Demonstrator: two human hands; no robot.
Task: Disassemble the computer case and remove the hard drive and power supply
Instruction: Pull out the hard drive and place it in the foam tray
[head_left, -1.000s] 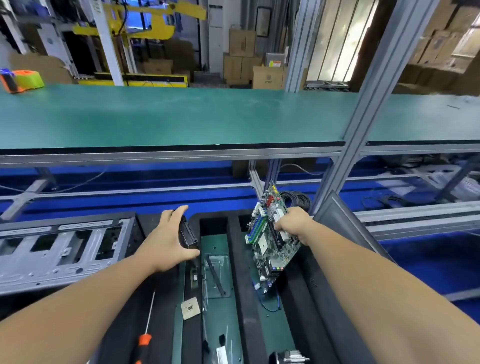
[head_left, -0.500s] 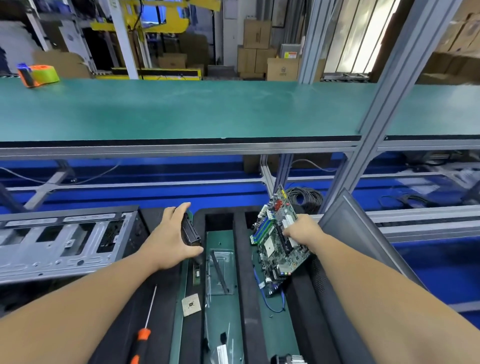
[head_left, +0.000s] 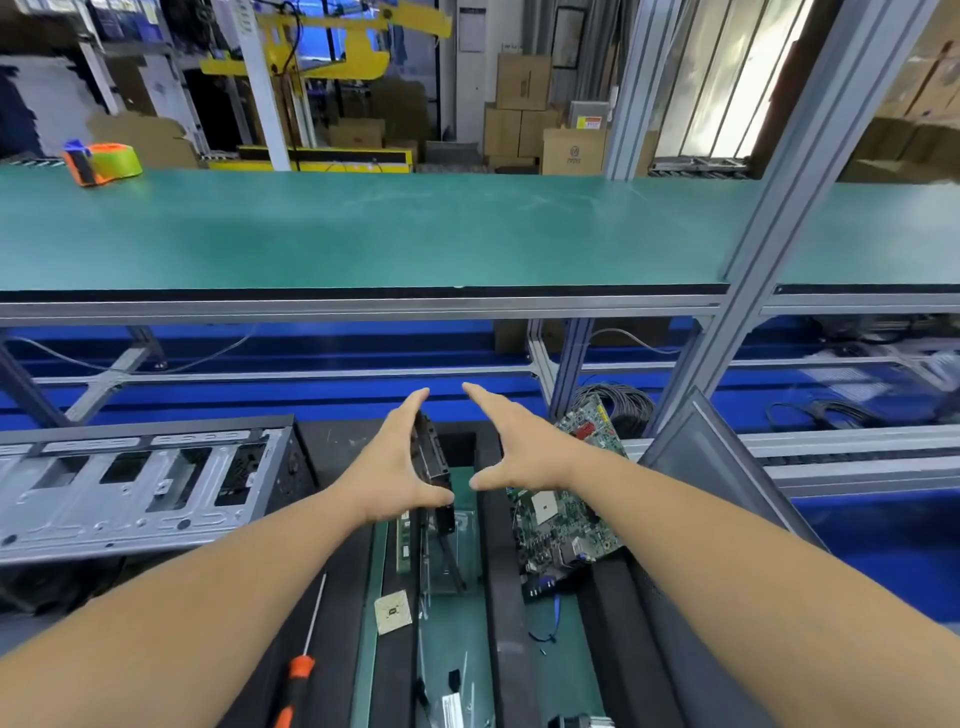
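Note:
The stripped grey computer case (head_left: 130, 483) lies on its side at the left. My left hand (head_left: 389, 467) holds a black hard drive (head_left: 434, 462) on edge over the middle slot of a black foam tray (head_left: 498, 597), thumb under its near end and fingers along its left face. My right hand (head_left: 519, 447) hovers just right of the drive, fingers straight and spread, holding nothing. Beneath my right wrist, a green motherboard (head_left: 566, 525) lies tilted in the tray's right slot.
An orange-handled screwdriver (head_left: 298, 675) lies on the tray's left edge. A square processor chip (head_left: 393, 612) and a memory stick (head_left: 404, 540) sit in the middle slots. A grey side panel (head_left: 717, 467) leans at the right. A green shelf (head_left: 415, 234) spans overhead.
My right hand let go of the motherboard, which now rests in the right slot, and moved left toward the hard drive. My left hand kept its hold on the drive.

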